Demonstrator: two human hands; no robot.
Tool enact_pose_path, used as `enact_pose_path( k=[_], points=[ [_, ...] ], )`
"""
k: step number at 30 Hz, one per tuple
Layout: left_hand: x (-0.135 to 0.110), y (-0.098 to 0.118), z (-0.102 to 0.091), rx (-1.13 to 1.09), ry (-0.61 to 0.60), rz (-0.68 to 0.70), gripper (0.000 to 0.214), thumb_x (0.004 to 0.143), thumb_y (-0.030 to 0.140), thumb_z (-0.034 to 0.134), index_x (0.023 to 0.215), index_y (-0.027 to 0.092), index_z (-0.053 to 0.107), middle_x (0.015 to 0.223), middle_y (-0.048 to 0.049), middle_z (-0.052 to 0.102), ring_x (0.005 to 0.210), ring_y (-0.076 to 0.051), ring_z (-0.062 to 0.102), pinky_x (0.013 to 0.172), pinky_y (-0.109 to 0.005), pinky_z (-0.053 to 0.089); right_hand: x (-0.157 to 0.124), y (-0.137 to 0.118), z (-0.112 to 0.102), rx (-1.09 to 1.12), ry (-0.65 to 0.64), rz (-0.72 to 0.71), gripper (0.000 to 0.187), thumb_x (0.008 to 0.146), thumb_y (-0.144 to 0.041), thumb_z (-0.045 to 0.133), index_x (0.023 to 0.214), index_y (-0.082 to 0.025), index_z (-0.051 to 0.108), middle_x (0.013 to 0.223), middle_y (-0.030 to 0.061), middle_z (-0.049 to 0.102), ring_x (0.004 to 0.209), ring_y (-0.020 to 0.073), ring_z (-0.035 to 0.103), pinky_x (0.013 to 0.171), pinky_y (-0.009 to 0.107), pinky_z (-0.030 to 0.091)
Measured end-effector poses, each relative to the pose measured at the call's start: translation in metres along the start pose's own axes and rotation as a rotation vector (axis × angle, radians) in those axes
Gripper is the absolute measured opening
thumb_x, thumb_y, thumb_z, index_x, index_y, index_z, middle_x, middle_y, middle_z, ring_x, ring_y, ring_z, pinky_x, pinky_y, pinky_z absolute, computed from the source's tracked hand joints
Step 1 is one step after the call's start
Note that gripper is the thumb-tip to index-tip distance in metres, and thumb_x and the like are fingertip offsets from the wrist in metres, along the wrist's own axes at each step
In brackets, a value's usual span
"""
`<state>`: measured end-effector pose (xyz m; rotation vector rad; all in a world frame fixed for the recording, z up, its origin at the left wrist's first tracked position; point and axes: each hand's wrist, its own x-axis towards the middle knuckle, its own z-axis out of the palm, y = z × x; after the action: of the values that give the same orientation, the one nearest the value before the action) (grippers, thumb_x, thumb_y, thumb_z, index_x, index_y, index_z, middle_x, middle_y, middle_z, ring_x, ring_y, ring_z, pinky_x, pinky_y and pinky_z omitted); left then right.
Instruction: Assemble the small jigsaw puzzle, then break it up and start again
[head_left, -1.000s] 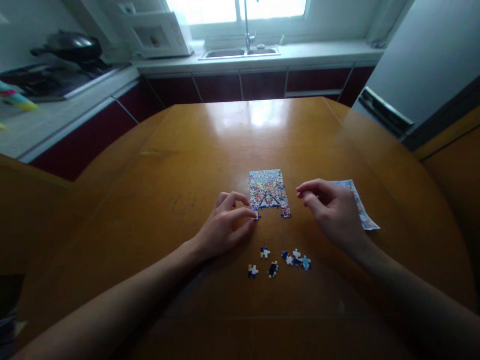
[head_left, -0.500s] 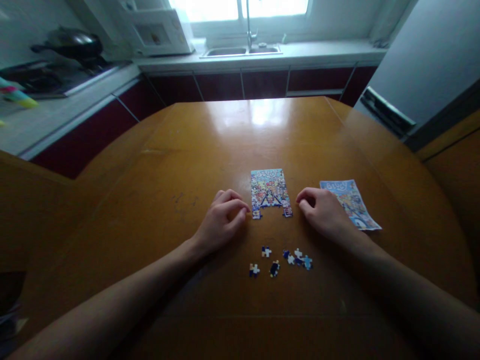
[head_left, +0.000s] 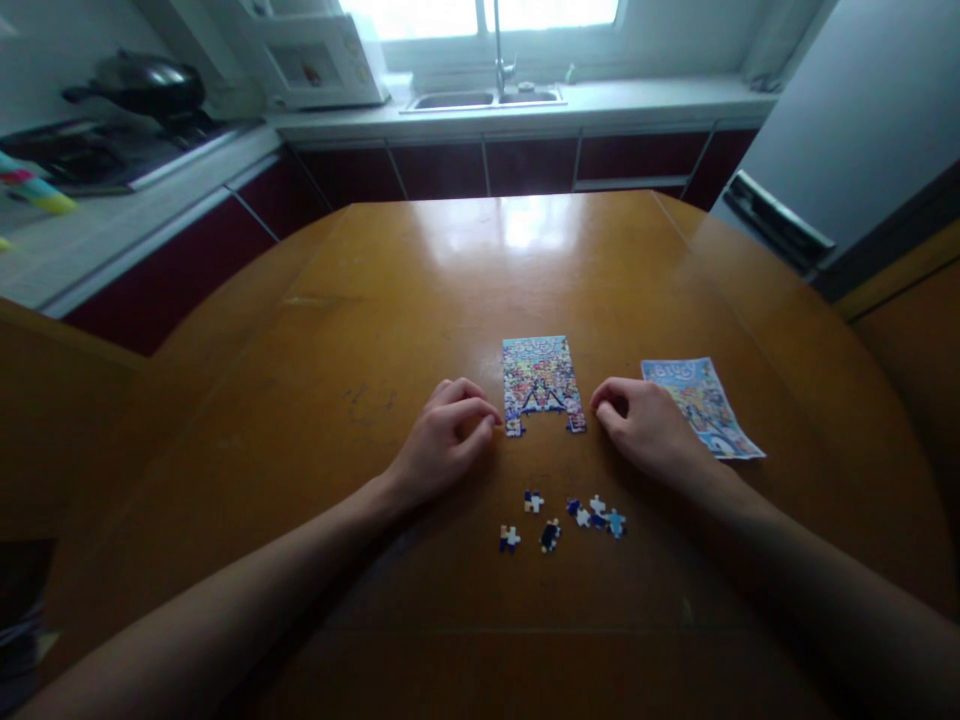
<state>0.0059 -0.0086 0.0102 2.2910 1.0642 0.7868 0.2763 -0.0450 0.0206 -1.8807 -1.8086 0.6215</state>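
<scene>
A partly assembled jigsaw puzzle (head_left: 541, 375) lies flat on the table between my hands, with a gap in the middle of its near edge. My left hand (head_left: 456, 432) rests at its left side, empty, fingers loosely bent and thumb a little apart. To the right of the puzzle, my right hand (head_left: 646, 420) lies with fingers curled in and the thumb bent towards them; nothing shows in it. Nearer to me are loose pieces: one blue and white piece (head_left: 533, 501), another (head_left: 509, 539), a dark piece (head_left: 550, 536) and a cluster including a light blue piece (head_left: 616, 523).
A printed picture sheet (head_left: 705, 400) lies beside my right hand, partly behind it. The wooden table (head_left: 405, 290) has rounded sides. Beyond it are a counter with a sink (head_left: 487, 100), a white microwave (head_left: 319, 65), a wok (head_left: 142, 85) on the stove and a fridge (head_left: 847, 130).
Both hands hold their places, and the puzzle and loose pieces lie as before. The view has shifted very slightly.
</scene>
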Motion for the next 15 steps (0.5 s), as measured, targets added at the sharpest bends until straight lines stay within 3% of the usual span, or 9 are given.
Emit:
enact_pose_path(
  k=[9, 15],
  points=[
    [0.000, 0.001, -0.001, -0.016, -0.027, 0.049, 0.017, 0.092, 0.021, 0.056, 0.085, 0.020, 0.071, 0.092, -0.0048, 0.060, 0.091, -0.019, 0.053, 0.082, -0.035, 0.045, 0.001, 0.003, -0.003, 0.000, -0.028, -0.039, 0.017, 0.081, -0.017, 0.055, 0.077, -0.020, 0.071, 0.077, 0.0069, 0.072, 0.070, 0.0201, 0.063, 0.067, 0.034, 0.046],
    [0.001, 0.003, -0.001, -0.008, -0.026, 0.044, 0.018, 0.092, 0.022, 0.055, 0.084, 0.020, 0.072, 0.090, -0.0045, 0.060, 0.089, -0.019, 0.052, 0.082, -0.036, 0.045, -0.011, -0.003, -0.015, -0.006, -0.170, -0.118, 0.013, 0.082, -0.019, 0.060, 0.090, -0.022, 0.070, 0.078, 0.0036, 0.071, 0.066, 0.0175, 0.061, 0.060, 0.031, 0.044]
  ],
)
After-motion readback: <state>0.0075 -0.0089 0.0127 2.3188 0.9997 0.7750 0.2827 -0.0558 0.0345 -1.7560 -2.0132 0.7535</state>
